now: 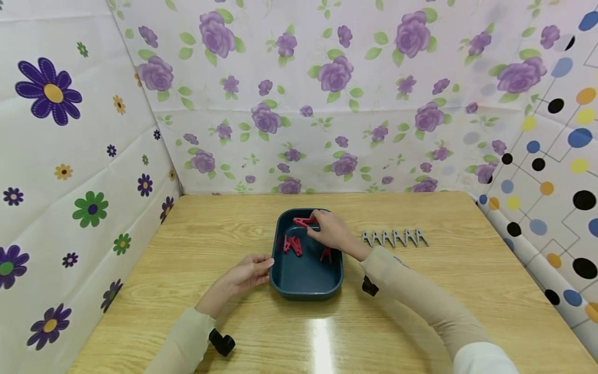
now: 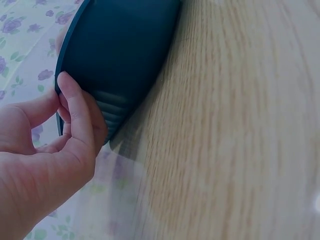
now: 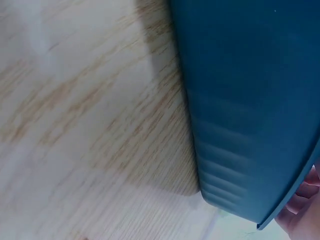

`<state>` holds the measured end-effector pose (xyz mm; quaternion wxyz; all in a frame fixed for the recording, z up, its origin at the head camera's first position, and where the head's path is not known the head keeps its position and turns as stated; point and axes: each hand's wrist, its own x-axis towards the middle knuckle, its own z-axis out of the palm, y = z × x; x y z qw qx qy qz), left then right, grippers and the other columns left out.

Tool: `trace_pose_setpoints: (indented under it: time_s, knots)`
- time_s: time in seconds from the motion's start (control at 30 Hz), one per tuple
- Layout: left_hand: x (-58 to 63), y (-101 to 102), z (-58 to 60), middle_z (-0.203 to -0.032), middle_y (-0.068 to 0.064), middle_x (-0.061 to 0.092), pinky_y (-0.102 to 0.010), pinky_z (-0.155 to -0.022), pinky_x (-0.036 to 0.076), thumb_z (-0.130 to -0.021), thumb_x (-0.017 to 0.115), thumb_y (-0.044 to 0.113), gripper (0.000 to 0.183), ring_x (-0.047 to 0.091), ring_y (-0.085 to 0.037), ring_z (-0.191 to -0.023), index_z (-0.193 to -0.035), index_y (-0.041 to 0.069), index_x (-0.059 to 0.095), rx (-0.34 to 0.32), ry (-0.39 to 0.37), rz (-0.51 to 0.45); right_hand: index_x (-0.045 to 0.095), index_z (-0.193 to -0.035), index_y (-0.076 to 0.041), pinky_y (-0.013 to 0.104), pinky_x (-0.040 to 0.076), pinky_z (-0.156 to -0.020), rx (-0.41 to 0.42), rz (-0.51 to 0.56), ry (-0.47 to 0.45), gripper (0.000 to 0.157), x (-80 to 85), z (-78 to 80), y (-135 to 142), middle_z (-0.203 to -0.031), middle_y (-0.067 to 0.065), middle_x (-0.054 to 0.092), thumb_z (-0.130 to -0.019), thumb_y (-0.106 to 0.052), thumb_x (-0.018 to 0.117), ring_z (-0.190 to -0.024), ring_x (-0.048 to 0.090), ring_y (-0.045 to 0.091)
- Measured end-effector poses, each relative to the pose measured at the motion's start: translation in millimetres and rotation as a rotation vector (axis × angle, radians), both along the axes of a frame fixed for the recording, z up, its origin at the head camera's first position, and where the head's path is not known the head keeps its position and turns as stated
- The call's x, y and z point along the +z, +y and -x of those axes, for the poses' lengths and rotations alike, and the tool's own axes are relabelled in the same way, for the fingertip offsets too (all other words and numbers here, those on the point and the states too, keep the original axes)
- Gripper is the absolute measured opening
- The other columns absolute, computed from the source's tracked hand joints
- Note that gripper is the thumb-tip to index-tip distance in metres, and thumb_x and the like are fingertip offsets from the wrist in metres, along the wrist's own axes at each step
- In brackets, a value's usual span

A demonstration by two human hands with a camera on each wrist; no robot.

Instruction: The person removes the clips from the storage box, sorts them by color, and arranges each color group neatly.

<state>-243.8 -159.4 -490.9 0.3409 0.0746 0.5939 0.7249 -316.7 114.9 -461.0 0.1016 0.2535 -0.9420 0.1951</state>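
Observation:
A dark teal plastic tub point(image 1: 306, 276) stands on the wooden table. My left hand point(image 1: 246, 271) grips its left rim; the left wrist view shows thumb and fingers pinching the edge of the tub point(image 2: 125, 45). Over the far part of the tub, my right hand point(image 1: 333, 231) holds a red clothespin point(image 1: 301, 222) between thumb and fingers. Other red clothespins point(image 1: 294, 245) lie together at the left inside, and one red clothespin point(image 1: 326, 254) is by the right wall. In the right wrist view the tub's wall point(image 3: 240, 100) hides most of my right hand point(image 3: 305, 215).
Several grey clothespins point(image 1: 394, 238) are lined up in a row on the table point(image 1: 402, 332), right of the tub. Flowered cloth point(image 1: 280, 104) hangs behind the table, with patterned cloth at both sides.

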Motion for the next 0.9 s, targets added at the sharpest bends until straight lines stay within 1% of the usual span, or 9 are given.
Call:
trace_pose_setpoints:
  time_s: [0.1, 0.27, 0.5, 0.67, 0.83, 0.9]
  knots:
    - [0.0, 0, -0.4, -0.088, 0.001, 0.062, -0.017, -0.069, 0.053, -0.102, 0.050, 0.014, 0.020, 0.060, -0.005, -0.074, -0.115, -0.001, 0.051, -0.006, -0.003, -0.007, 0.062, -0.111, -0.009, 0.027, 0.046, -0.058, -0.004, 0.017, 0.008, 0.027, 0.1, -0.5, 2, -0.096, 0.008, 0.065, -0.091, -0.027, 0.066, -0.068, 0.056, 0.013]
    - [1.7, 0, -1.2, -0.089, 0.000, 0.063, -0.017, -0.070, 0.053, -0.101, 0.051, 0.015, 0.026, 0.060, -0.005, -0.074, -0.119, -0.004, 0.049, -0.002, -0.010, -0.012, 0.062, -0.111, -0.010, 0.025, 0.041, -0.051, -0.013, 0.038, 0.023, 0.027, 1.7, -1.2, 5, -0.093, 0.009, 0.065, -0.092, -0.029, 0.063, -0.059, 0.051, 0.011]
    - [1.9, 1, -1.7, -0.091, 0.000, 0.064, -0.017, -0.070, 0.053, -0.101, 0.051, 0.014, 0.033, 0.061, -0.005, -0.075, -0.126, -0.008, 0.045, 0.007, -0.013, 0.006, 0.061, -0.108, -0.010, 0.025, 0.044, -0.055, -0.020, 0.026, 0.066, 0.027, -0.4, -5.6, 12, -0.096, 0.008, 0.065, -0.090, -0.030, 0.064, -0.064, 0.053, 0.010]
    - [0.3, 2, -0.3, -0.091, 0.001, 0.064, -0.017, -0.070, 0.053, -0.102, 0.049, 0.013, 0.033, 0.061, -0.004, -0.075, -0.127, -0.008, 0.045, 0.016, -0.016, 0.024, 0.061, -0.105, -0.009, 0.025, 0.044, -0.053, -0.017, 0.041, 0.107, 0.026, -1.4, -10.1, 17, -0.094, 0.009, 0.065, -0.088, -0.027, 0.069, -0.061, 0.052, 0.010]
    - [-0.6, 1, 1.0, -0.089, 0.001, 0.064, -0.018, -0.070, 0.053, -0.102, 0.050, 0.014, 0.031, 0.061, -0.005, -0.074, -0.125, -0.007, 0.047, 0.019, -0.011, 0.031, 0.062, -0.105, -0.009, 0.024, 0.044, -0.052, -0.013, 0.050, 0.134, 0.026, -0.6, -14.7, 21, -0.093, 0.010, 0.067, -0.088, -0.027, 0.068, -0.059, 0.052, 0.010]
    - [-1.0, 1, 1.2, -0.089, 0.001, 0.065, -0.018, -0.070, 0.053, -0.101, 0.050, 0.014, 0.030, 0.061, -0.005, -0.074, -0.123, -0.006, 0.048, 0.016, -0.009, 0.029, 0.062, -0.105, -0.009, 0.025, 0.046, -0.054, -0.013, 0.050, 0.137, 0.026, 0.2, -15.9, 23, -0.093, 0.010, 0.067, -0.088, -0.028, 0.067, -0.062, 0.055, 0.011]
